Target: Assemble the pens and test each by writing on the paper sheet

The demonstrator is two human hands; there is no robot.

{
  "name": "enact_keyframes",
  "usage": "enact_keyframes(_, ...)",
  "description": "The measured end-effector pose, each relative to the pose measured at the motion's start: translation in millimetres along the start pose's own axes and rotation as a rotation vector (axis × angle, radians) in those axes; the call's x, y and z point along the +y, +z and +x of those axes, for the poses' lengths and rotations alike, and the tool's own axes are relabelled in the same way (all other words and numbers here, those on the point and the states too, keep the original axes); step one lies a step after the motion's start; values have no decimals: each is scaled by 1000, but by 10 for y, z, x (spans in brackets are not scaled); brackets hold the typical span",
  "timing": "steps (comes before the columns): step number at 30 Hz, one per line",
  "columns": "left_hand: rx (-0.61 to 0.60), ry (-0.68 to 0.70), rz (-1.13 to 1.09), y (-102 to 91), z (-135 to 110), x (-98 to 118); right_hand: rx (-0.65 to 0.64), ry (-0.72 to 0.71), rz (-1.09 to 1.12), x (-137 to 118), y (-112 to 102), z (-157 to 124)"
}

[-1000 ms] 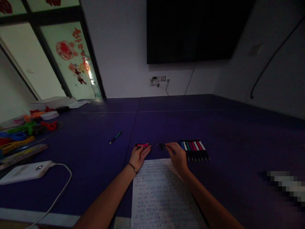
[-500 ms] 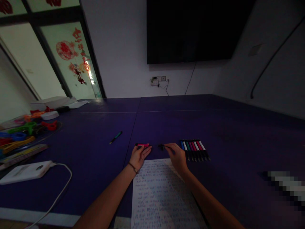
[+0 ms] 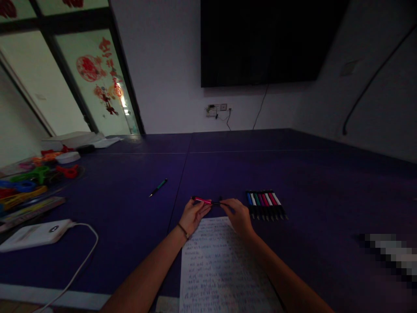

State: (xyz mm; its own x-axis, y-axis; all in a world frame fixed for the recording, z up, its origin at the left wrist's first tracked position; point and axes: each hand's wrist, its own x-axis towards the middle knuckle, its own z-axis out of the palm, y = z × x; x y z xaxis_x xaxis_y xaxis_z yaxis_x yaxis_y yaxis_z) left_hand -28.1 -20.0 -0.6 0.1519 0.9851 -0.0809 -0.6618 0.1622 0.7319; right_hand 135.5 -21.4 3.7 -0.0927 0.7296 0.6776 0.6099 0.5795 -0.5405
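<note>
My left hand [image 3: 195, 214] is closed on a pink pen barrel [image 3: 202, 200], thumb on top and fingers beneath. My right hand [image 3: 239, 214] pinches the right end of a slim black pen part [image 3: 216, 203], which lines up with the barrel and appears to meet it. Whether the two are screwed together, I cannot tell. Just behind the pen a small dark piece [image 3: 220, 198] rests on the table. A handwritten sheet of paper [image 3: 221, 265] lies below both hands, my right wrist over its edge. Right of my right hand, several pens [image 3: 265, 202] lie in a neat row.
A teal and black pen [image 3: 158, 188] lies alone to the left on the purple table [image 3: 215, 169]. Further left are a white power bank [image 3: 35, 235] with a cable, a long box [image 3: 35, 212] and colourful scissor-like tools [image 3: 32, 176]. A pixelated object [image 3: 391, 252] is at right.
My left hand has shifted slightly right with the barrel. My right hand has brought the black part to the barrel's right end, closing the gap between them. The small dark piece now lies apart.
</note>
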Motion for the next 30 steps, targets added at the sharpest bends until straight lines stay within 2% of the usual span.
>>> enact_keyframes(9,-46,15,3,58,-38,35,-14,1,27,-11,4,-1)
enact_keyframes(16,-49,5,11,70,-56,30,-155,198,12,2,27,-10)
enact_keyframes(23,-12,33,16,48,-34,15,-106,167,70,32,52,-17)
enact_keyframes(30,-68,-3,35,64,-60,35,-185,184,-42,1,5,-4)
